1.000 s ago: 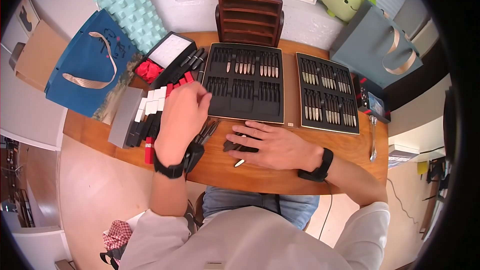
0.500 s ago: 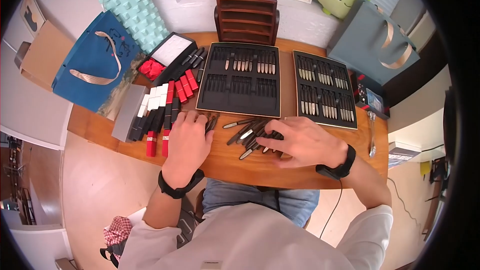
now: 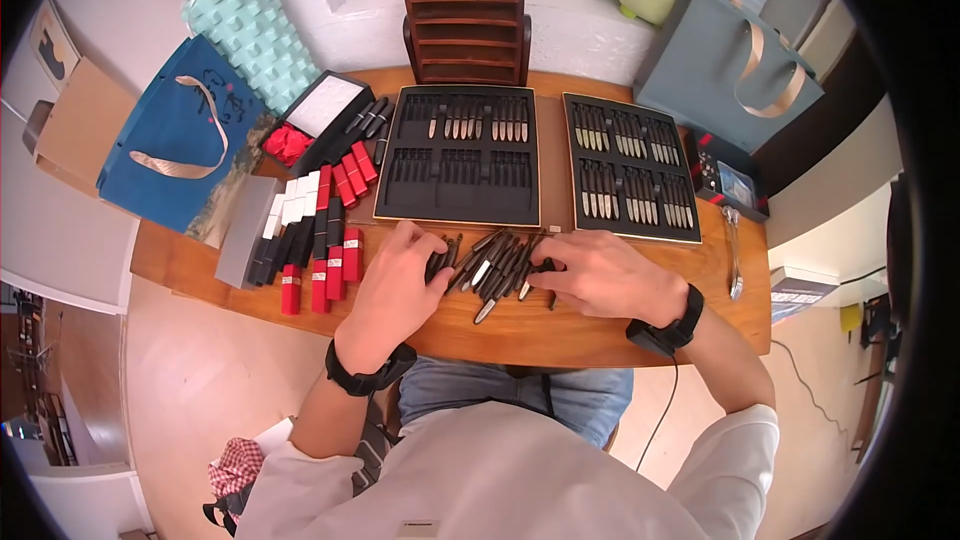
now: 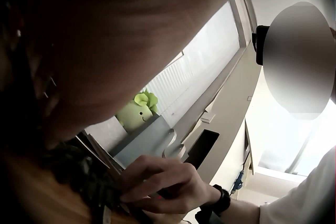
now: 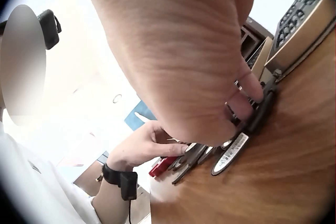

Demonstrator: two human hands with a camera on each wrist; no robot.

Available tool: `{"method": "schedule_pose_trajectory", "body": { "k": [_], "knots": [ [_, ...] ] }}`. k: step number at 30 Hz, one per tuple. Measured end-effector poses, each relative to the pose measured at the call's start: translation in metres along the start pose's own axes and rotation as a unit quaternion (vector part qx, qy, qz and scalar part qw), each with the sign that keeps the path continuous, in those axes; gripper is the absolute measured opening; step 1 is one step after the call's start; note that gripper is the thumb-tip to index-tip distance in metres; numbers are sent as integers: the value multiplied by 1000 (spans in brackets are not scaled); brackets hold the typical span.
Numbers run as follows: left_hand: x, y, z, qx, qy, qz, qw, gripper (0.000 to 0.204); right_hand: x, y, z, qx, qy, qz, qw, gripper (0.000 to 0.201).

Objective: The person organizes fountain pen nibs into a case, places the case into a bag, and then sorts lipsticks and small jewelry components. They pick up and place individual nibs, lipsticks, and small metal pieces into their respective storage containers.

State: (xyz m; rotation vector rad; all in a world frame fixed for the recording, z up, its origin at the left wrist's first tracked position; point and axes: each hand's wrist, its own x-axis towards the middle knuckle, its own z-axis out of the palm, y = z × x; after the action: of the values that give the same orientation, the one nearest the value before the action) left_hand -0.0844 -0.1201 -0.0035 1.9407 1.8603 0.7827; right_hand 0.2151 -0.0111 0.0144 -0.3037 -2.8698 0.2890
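A loose pile of dark, slim pen-like pieces (image 3: 492,268), some with silvery ends, lies on the wooden table between both hands. At its left side the left hand (image 3: 385,290) curls thumb and fingers around several dark pieces. The right hand (image 3: 618,278) bends its fingers round dark pieces at the right side. In the right wrist view its fingers (image 5: 245,103) touch a dark piece, and one silvery-ended piece (image 5: 231,154) lies below them. Behind the pile are a black tray (image 3: 455,202), partly filled with such pieces, and a second, fuller tray (image 3: 632,168).
Red boxes (image 3: 291,290), white-and-black boxes (image 3: 296,202) and a blue bag (image 3: 165,160) are at the left. A wooden rack (image 3: 467,35) stands behind the trays. To the right are a grey-blue bag (image 3: 700,60), a small dark box (image 3: 738,190) and a metal tool (image 3: 734,255).
From lying across the pile, the right hand has shifted to its right side with fingers bent. The left hand has come down beside the pile, and more pieces and red boxes show.
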Motion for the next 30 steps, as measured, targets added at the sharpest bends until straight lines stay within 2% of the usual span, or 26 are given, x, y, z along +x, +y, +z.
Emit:
{"method": "schedule_pose_trajectory", "body": {
  "k": [8, 10, 11, 13, 15, 17, 19, 21, 23, 25, 26, 27, 30],
  "knots": [
    [6, 11, -1, -23, -28, 22, 999, 25, -15, -4, -26, 50, -6, 65, 997, 29],
    [15, 15, -7, 52, 2, 82, 995, 21, -19, 1, -17, 40, -7, 72, 997, 30],
    [23, 20, -12, 51, 3, 83, 995, 21, -19, 2, -15, 39, -7, 73, 997, 30],
    [44, 29, -19, 34, 14, 139, 990, 17, -15, 5, -13, 4, -18, 52, 998, 29],
    [69, 36, -18, -5, 16, 150, 989, 19, -9, 4, -15, -13, -38, 52, 998, 28],
    [94, 50, -25, -171, -133, 58, 975, 23, -3, 4, -18, -34, -57, 56, 996, 27],
    [116, 47, -18, -211, -158, 53, 963, 25, 2, 4, -19, -23, -30, 40, 998, 26],
    [131, 41, -9, -286, -156, 97, 941, 22, 4, 6, -25, -6, -13, 56, 998, 25],
    [137, 30, 3, -302, -167, 96, 934, 23, 8, 11, -32, 13, 4, 72, 997, 24],
    [138, 21, 14, -396, -207, 75, 891, 25, 15, 19, -39, 57, 84, 107, 989, 21],
    [136, 19, 17, -425, -203, 77, 879, 29, 17, 24, -39, 45, 116, 123, 985, 20],
    [134, 19, 20, -429, -209, 88, 875, 29, 18, 30, -36, 34, 116, 132, 984, 20],
    [123, 18, 28, -465, -181, 57, 865, 24, 24, 45, -16, 50, 212, 151, 964, 24]
  ]
}}
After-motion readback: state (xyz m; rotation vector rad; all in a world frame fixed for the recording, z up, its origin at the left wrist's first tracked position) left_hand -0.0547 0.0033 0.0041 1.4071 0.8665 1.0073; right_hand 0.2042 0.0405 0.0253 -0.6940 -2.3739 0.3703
